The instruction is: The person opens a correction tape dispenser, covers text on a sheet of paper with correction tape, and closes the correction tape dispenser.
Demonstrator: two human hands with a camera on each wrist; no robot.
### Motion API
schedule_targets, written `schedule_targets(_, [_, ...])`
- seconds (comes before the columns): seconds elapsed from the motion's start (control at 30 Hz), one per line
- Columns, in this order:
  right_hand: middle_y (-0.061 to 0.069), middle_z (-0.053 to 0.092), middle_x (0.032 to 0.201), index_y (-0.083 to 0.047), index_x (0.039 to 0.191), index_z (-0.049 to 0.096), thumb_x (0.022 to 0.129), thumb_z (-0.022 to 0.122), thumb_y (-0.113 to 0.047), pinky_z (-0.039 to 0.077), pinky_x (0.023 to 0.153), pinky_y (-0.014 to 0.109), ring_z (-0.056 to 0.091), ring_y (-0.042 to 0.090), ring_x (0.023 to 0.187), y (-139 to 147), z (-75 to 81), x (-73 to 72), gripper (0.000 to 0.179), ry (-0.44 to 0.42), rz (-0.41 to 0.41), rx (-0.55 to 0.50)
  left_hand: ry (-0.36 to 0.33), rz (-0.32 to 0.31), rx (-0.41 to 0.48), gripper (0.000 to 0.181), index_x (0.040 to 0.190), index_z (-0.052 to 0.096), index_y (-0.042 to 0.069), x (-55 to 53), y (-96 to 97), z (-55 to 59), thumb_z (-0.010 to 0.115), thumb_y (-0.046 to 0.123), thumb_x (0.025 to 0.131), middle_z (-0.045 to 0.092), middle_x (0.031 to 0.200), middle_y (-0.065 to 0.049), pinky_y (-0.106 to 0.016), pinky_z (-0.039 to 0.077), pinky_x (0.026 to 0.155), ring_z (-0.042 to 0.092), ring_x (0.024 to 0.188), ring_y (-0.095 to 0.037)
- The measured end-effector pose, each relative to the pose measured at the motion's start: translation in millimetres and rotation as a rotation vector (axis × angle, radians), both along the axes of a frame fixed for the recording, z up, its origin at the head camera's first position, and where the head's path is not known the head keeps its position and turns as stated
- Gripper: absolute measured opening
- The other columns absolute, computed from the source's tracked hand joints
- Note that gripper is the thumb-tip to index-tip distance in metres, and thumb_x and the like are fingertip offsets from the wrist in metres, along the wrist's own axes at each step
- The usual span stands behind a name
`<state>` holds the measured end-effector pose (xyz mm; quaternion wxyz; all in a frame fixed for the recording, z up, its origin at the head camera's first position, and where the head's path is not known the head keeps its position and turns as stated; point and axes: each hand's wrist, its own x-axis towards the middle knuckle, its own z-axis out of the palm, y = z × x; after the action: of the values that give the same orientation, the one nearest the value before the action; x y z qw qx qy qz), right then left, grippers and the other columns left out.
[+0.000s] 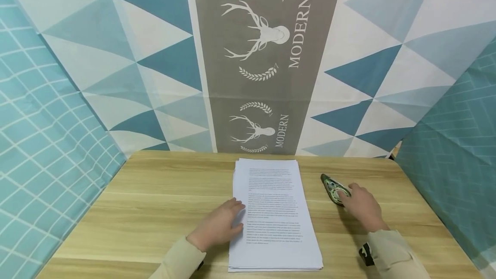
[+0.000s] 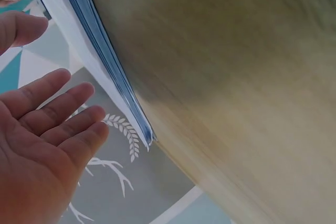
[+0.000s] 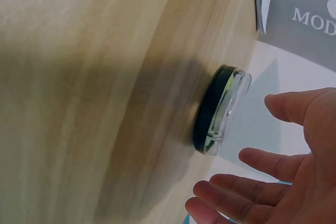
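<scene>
A stack of printed paper [image 1: 273, 223] lies in front of me; right of it, a green-and-black correction tape [image 1: 332, 187] tapers away.

The left fingers [image 2: 60, 106] and the right fingers [image 3: 275, 165] extend loosely, slightly bent.

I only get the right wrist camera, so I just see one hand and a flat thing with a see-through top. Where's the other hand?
Observer: The left hand is by the left edge of a paper stack.
Operator: Ooh, is there writing on the paper, or is it blank?
Observer: The top sheet has blocks of small print, too tiny for me to read.
Operator: And is my flat thing round like a cookie?
Observer: No. From above, the flat thing is shaped like a teardrop, with a dark tip pointing away from the person.
</scene>
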<state>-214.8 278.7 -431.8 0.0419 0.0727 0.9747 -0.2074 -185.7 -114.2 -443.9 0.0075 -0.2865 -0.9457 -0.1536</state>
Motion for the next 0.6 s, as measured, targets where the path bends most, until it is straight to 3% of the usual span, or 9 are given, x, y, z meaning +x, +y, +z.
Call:
schedule_targets(0.2, [0.04, 0.048, 0.119, 0.018, 0.132, 0.033, 0.095, 0.043, -0.044, 0.046, 0.079, 0.055, 0.052, 0.05, 0.104, 3, -3.7, -3.3, 0.073, -0.03, -0.01, -0.011, 0.015, -0.015, -0.015, 0.046, 0.12, 0.058, -0.004, 2.0, 0.8, -2.1, 0.066, 0.021, 0.082, 0.058, 0.124, -0.019, -0.045, 0.042, 0.102, 0.05, 0.122, -0.037])
schedule_targets(0.4, [0.04, 0.048, 0.117, 0.02, 0.13, 0.032, 0.094, 0.044, -0.042, 0.046, 0.079, 0.052, 0.053, 0.047, 0.1, 6, -4.9, -8.0, 0.073, -0.047, -0.022, -0.027, 0.072, -0.045, -0.029, 0.044, 0.115, 0.06, -0.004, 1.6, 1.1, -4.7, 0.067, 0.021, 0.079, 0.06, 0.119, -0.019, -0.044, 0.045, 0.098, 0.054, 0.116, -0.036])
schedule_targets(0.6, [0.04, 0.05, 0.113, 0.022, 0.127, 0.034, 0.094, 0.046, -0.042, 0.047, 0.074, 0.047, 0.055, 0.041, 0.093, 7, -4.6, -11.1, 0.073, -0.056, -0.027, -0.054, 0.027, -0.023, -0.067, 0.045, 0.118, 0.059, -0.002, -0.6, 1.6, -7.2, 0.065, 0.022, 0.082, 0.059, 0.123, -0.017, -0.042, 0.043, 0.1, 0.054, 0.119, -0.032])
